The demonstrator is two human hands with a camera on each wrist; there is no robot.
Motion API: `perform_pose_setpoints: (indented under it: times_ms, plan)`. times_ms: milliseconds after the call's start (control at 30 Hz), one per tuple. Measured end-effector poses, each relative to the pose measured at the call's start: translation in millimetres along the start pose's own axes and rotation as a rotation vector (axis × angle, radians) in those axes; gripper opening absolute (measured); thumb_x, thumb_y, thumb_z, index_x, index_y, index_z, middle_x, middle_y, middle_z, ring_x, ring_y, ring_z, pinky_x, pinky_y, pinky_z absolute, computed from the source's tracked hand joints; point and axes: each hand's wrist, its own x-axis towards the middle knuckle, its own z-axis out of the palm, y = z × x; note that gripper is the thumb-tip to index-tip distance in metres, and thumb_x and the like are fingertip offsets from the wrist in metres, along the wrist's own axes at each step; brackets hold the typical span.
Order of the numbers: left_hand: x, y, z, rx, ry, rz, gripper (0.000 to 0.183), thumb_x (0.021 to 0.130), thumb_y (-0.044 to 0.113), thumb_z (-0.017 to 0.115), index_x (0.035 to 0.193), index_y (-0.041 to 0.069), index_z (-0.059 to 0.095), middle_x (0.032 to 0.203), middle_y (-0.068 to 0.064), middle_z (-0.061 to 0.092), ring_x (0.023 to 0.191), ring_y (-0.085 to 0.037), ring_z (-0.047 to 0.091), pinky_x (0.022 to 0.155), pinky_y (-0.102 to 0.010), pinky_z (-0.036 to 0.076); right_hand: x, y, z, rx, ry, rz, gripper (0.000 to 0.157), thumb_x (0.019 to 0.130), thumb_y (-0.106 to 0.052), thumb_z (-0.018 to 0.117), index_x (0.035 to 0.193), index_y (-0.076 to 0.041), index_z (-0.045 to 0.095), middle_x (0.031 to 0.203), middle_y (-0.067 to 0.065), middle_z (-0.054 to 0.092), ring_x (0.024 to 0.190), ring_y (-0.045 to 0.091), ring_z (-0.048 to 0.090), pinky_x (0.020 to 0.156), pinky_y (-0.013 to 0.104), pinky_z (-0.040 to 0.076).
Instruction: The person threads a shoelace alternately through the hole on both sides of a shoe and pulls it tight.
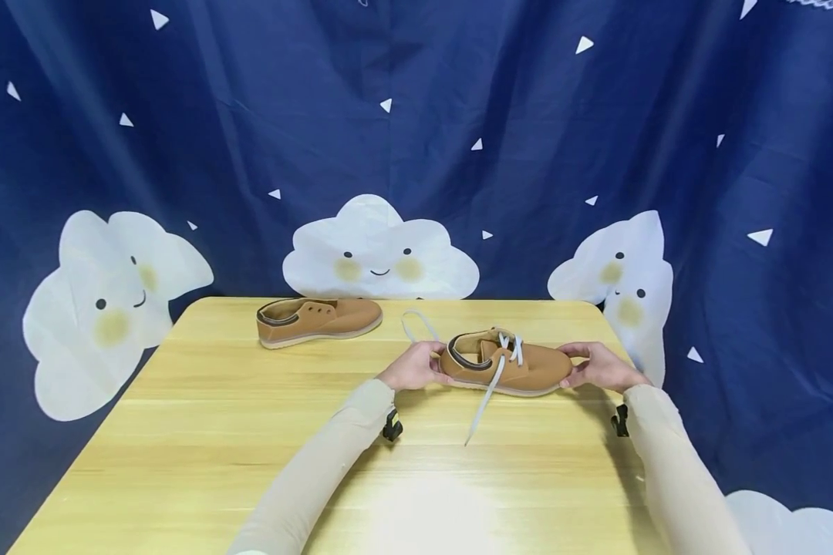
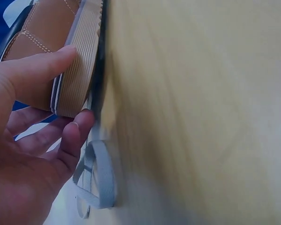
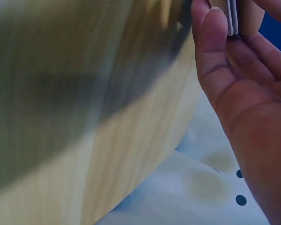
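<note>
A brown shoe (image 1: 544, 368) with a grey lace (image 1: 487, 401) threaded through its eyelets is held between both hands, toe to the right. My left hand (image 1: 415, 365) grips the heel; in the left wrist view the thumb lies on the heel's side and sole edge, with the other fingers behind and below. My right hand (image 1: 600, 367) holds the toe end, and in the right wrist view its fingers curl about the toe (image 3: 249, 18). One lace end trails toward the near side. A loop of lace (image 2: 102, 176) lies beyond the left hand.
A second brown shoe (image 1: 350, 314), with bare eyelets, stands at the table's back left. The wooden table (image 1: 250, 432) ends at a dark blue curtain (image 1: 416, 154) with cloud prints. Black wrist cameras (image 1: 392, 425) sit under the sleeves.
</note>
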Motion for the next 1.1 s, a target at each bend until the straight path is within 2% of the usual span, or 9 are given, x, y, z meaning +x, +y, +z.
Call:
perform_pose_setpoints:
  times_ms: [267,500,700,767,867,933,1000,1100]
  plan:
    - [-1.6,-1.2,1.1,-0.013,-0.017,0.005,0.059,0.085,0.010,0.085,0.139,0.004,0.061,0.126,-0.013,0.069,0.078,-0.008,0.065,0.069,-0.019,0.054,-1.8,9.2,2.5,0.032,-0.015,-0.003,0.071,0.083,0.004,0.082,0.142,0.017,0.046,0.144,0.042,0.047,0.103,0.019,0.072,0.085,0.024,0.059]
    - [-3.5,-1.6,0.5,-0.023,-0.018,-0.015,0.061,0.086,0.011,0.085,0.141,0.004,0.059,0.130,-0.014,0.066,0.084,-0.011,0.068,0.072,-0.021,0.056,-3.1,9.1,4.1,0.015,-0.053,-0.028,0.073,0.089,0.002,0.076,0.148,0.018,0.038,0.148,0.043,0.043,0.099,0.011,0.072,0.086,0.021,0.058]
    - [-12.4,-3.1,-9.8,-0.010,-0.009,-0.056,0.073,0.086,0.007,0.083,0.150,0.000,0.048,0.138,-0.020,0.060,0.089,-0.015,0.070,0.077,-0.025,0.058,-4.4,4.7,5.6,0.004,-0.049,-0.026,0.075,0.090,0.000,0.075,0.152,0.015,0.035,0.150,0.043,0.041,0.098,0.011,0.071,0.085,0.021,0.058]
    - [-17.7,-4.7,-16.0,0.006,0.013,-0.057,0.072,0.087,0.004,0.080,0.151,-0.001,0.047,0.136,-0.020,0.061,0.090,-0.013,0.067,0.080,-0.025,0.058,-5.7,3.0,5.3,-0.004,-0.056,-0.029,0.078,0.090,0.000,0.074,0.153,0.017,0.031,0.150,0.045,0.039,0.101,0.016,0.071,0.085,0.021,0.058]
    - [-30.6,-6.8,-28.6,0.004,0.059,-0.037,0.061,0.091,0.001,0.074,0.148,0.000,0.052,0.131,-0.020,0.063,0.093,-0.014,0.065,0.081,-0.025,0.057,-8.9,-0.9,4.2,-0.058,-0.044,-0.031,0.077,0.090,0.004,0.070,0.152,0.020,0.026,0.149,0.048,0.036,0.108,0.030,0.070,0.085,0.024,0.058]
    - [-44.0,-8.7,-41.3,-0.016,0.118,-0.035,0.052,0.094,0.001,0.070,0.143,0.000,0.056,0.127,-0.020,0.065,0.093,-0.016,0.065,0.080,-0.026,0.058,-8.0,-9.6,6.4,-0.147,0.002,-0.046,0.072,0.092,0.004,0.066,0.151,0.020,0.027,0.149,0.047,0.036,0.115,0.044,0.066,0.089,0.033,0.058]
    - [-59.4,-10.2,-55.1,-0.032,0.199,-0.052,0.041,0.097,0.006,0.068,0.137,0.002,0.061,0.123,-0.018,0.068,0.094,-0.017,0.066,0.079,-0.029,0.058,-6.9,-22.7,10.2,-0.227,0.072,-0.049,0.068,0.093,0.005,0.059,0.153,0.017,0.029,0.153,0.043,0.035,0.127,0.054,0.055,0.098,0.046,0.056]
    - [-80.5,-16.0,-74.0,-0.094,0.323,-0.093,0.031,0.100,0.012,0.066,0.130,0.002,0.066,0.115,-0.016,0.070,0.090,-0.020,0.069,0.079,-0.039,0.060,-6.7,-50.8,22.3,-0.276,0.207,-0.077,0.062,0.096,0.004,0.051,0.155,0.009,0.034,0.159,0.036,0.033,0.139,0.059,0.037,0.108,0.065,0.044]
